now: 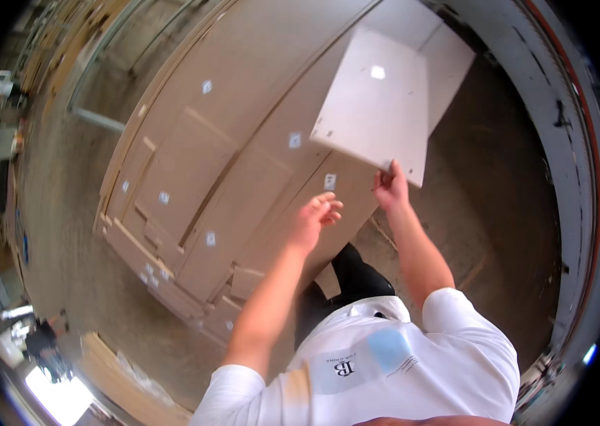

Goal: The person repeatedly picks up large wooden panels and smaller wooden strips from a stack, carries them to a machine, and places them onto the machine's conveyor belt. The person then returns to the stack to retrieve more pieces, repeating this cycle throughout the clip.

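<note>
The right hand point(391, 186) is clamped on the lower edge of a white panel point(378, 106), near its lower right corner, at centre right of the frame. The panel rises from that hand toward the upper right, its long axis running up the frame, tilted. The left hand point(317, 216) hangs just left of it and lower, fingers loosely curled and apart, holding nothing, over a brown board point(271, 192). The right hand is the nearer to the panel. Beyond lie stacked boards with small labels, filling the centre and upper left.
</note>
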A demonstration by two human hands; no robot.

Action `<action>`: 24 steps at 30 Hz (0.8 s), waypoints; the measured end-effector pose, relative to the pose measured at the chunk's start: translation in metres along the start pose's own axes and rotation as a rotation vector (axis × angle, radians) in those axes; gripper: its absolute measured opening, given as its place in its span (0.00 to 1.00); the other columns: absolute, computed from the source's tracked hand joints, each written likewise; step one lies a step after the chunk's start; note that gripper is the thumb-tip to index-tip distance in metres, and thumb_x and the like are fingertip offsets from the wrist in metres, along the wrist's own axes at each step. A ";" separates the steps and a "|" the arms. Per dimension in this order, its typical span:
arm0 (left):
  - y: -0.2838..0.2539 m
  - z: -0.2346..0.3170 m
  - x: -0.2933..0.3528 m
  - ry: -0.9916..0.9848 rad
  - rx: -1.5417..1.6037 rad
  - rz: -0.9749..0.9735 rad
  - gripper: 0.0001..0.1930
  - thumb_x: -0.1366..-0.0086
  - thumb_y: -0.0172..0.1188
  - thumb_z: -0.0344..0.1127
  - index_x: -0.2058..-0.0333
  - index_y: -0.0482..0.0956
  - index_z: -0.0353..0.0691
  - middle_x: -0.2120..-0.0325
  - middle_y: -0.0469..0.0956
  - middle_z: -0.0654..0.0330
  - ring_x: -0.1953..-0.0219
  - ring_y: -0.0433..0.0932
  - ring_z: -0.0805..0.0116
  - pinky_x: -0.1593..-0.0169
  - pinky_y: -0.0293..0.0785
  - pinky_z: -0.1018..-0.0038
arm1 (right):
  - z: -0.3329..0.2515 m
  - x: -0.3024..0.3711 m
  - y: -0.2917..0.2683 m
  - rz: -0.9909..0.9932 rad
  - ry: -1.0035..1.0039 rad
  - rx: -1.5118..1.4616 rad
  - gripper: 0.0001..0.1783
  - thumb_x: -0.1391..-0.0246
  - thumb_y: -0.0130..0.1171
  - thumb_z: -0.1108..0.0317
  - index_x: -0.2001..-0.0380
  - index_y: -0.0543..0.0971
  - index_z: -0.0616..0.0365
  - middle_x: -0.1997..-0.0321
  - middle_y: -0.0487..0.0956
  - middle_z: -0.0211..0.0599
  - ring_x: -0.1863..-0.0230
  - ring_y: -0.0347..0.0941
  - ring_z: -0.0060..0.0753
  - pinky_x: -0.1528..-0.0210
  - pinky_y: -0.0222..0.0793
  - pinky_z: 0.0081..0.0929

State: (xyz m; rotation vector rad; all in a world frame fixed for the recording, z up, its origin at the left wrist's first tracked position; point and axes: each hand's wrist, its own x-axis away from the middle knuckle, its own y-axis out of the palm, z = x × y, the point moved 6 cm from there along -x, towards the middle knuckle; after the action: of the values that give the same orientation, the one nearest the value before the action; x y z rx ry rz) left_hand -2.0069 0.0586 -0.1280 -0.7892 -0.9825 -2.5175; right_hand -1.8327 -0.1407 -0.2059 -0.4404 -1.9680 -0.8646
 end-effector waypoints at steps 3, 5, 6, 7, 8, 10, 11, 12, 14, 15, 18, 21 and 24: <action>-0.036 -0.061 0.042 -0.163 -0.071 0.065 0.19 0.27 0.54 0.37 0.41 0.75 0.37 0.54 0.84 0.61 0.61 0.81 0.75 0.54 0.76 0.73 | 0.004 -0.050 0.020 -0.020 -0.048 0.146 0.13 0.33 0.62 0.56 0.55 0.79 0.53 0.58 0.85 0.30 0.62 0.82 0.26 0.62 0.82 0.25; -0.084 -0.112 0.074 -0.264 -0.135 0.168 0.19 0.27 0.55 0.38 0.41 0.76 0.39 0.56 0.84 0.61 0.62 0.80 0.75 0.56 0.75 0.74 | 0.020 -0.075 0.008 -0.046 -0.092 0.424 0.16 0.33 0.61 0.58 0.47 0.78 0.51 0.48 0.84 0.30 0.56 0.80 0.22 0.59 0.80 0.25; -0.113 -0.138 0.092 -0.301 -0.183 0.243 0.19 0.28 0.56 0.39 0.42 0.76 0.39 0.56 0.84 0.61 0.62 0.80 0.75 0.57 0.75 0.75 | 0.037 -0.075 0.010 -0.058 -0.097 0.637 0.16 0.33 0.61 0.57 0.47 0.77 0.51 0.49 0.85 0.29 0.55 0.80 0.21 0.58 0.78 0.25; -0.143 -0.159 0.107 -0.341 -0.225 0.320 0.18 0.28 0.57 0.39 0.43 0.77 0.40 0.57 0.84 0.61 0.63 0.80 0.76 0.59 0.75 0.75 | 0.056 -0.069 0.013 -0.081 -0.103 0.853 0.17 0.33 0.60 0.57 0.46 0.77 0.50 0.50 0.85 0.27 0.54 0.79 0.19 0.57 0.76 0.24; -0.176 -0.172 0.122 -0.330 -0.212 0.412 0.18 0.29 0.57 0.39 0.45 0.78 0.40 0.59 0.84 0.61 0.63 0.80 0.75 0.60 0.75 0.75 | 0.080 -0.062 0.015 -0.138 -0.076 1.024 0.17 0.34 0.60 0.56 0.46 0.78 0.50 0.51 0.85 0.27 0.55 0.78 0.19 0.56 0.75 0.24; -0.246 -0.196 0.159 -0.315 -0.182 0.587 0.16 0.30 0.58 0.40 0.48 0.79 0.40 0.63 0.83 0.62 0.64 0.79 0.74 0.62 0.75 0.75 | 0.129 -0.045 0.011 -0.264 -0.030 1.361 0.19 0.34 0.60 0.55 0.45 0.78 0.50 0.52 0.85 0.26 0.55 0.78 0.18 0.55 0.73 0.23; -0.288 -0.208 0.175 -0.376 -0.100 0.653 0.15 0.31 0.59 0.40 0.50 0.80 0.42 0.67 0.81 0.64 0.67 0.78 0.75 0.65 0.73 0.76 | 0.155 -0.040 0.004 -0.314 -0.007 1.456 0.19 0.34 0.60 0.55 0.44 0.79 0.50 0.52 0.85 0.26 0.55 0.78 0.18 0.55 0.73 0.24; -0.326 -0.210 0.193 -0.277 -0.207 0.752 0.12 0.32 0.60 0.39 0.52 0.80 0.43 0.69 0.80 0.66 0.69 0.77 0.75 0.67 0.72 0.76 | 0.176 -0.038 -0.008 -0.361 0.013 1.548 0.20 0.35 0.60 0.55 0.44 0.79 0.50 0.53 0.85 0.25 0.55 0.78 0.18 0.55 0.73 0.24; -0.412 -0.212 0.233 -0.240 -0.385 0.920 0.08 0.34 0.61 0.35 0.58 0.81 0.44 0.71 0.80 0.66 0.72 0.76 0.76 0.72 0.70 0.78 | 0.228 -0.024 -0.034 -0.433 0.081 1.674 0.21 0.35 0.61 0.55 0.44 0.80 0.52 0.53 0.85 0.26 0.54 0.78 0.19 0.55 0.73 0.25; -0.446 -0.211 0.247 -0.135 -0.275 1.038 0.05 0.34 0.61 0.34 0.62 0.81 0.44 0.72 0.79 0.66 0.73 0.75 0.78 0.74 0.68 0.78 | 0.246 -0.019 -0.045 -0.445 0.113 1.710 0.21 0.35 0.61 0.54 0.45 0.80 0.53 0.53 0.85 0.26 0.54 0.78 0.19 0.54 0.73 0.26; -0.524 -0.160 0.279 -0.062 -0.400 1.275 0.08 0.37 0.58 0.35 0.71 0.75 0.38 0.76 0.76 0.59 0.71 0.75 0.66 0.68 0.71 0.64 | 0.281 -0.044 -0.084 -0.589 -0.125 1.906 0.24 0.37 0.63 0.52 0.44 0.79 0.55 0.51 0.85 0.30 0.52 0.80 0.29 0.50 0.75 0.32; -0.638 -0.196 0.352 -0.257 -0.692 1.401 0.18 0.38 0.62 0.40 0.57 0.75 0.31 0.59 0.80 0.42 0.53 0.80 0.43 0.48 0.75 0.53 | 0.341 -0.012 -0.051 -0.719 -0.424 2.269 0.31 0.40 0.65 0.49 0.40 0.76 0.54 0.45 0.82 0.39 0.45 0.78 0.43 0.42 0.73 0.39; -0.660 -0.177 0.343 -0.287 -0.637 1.457 0.35 0.38 0.65 0.40 0.36 0.66 0.30 0.40 0.73 0.38 0.37 0.71 0.41 0.36 0.70 0.56 | 0.352 -0.024 -0.007 -0.628 -0.843 2.423 0.40 0.46 0.68 0.45 0.33 0.69 0.48 0.35 0.75 0.49 0.35 0.70 0.52 0.34 0.67 0.45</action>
State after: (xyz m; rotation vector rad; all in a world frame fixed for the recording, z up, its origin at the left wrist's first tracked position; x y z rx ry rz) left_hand -2.6610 0.3706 -0.3721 -1.3529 0.4067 -1.3334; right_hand -2.0365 0.1097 -0.3480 1.4228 -2.2533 1.8664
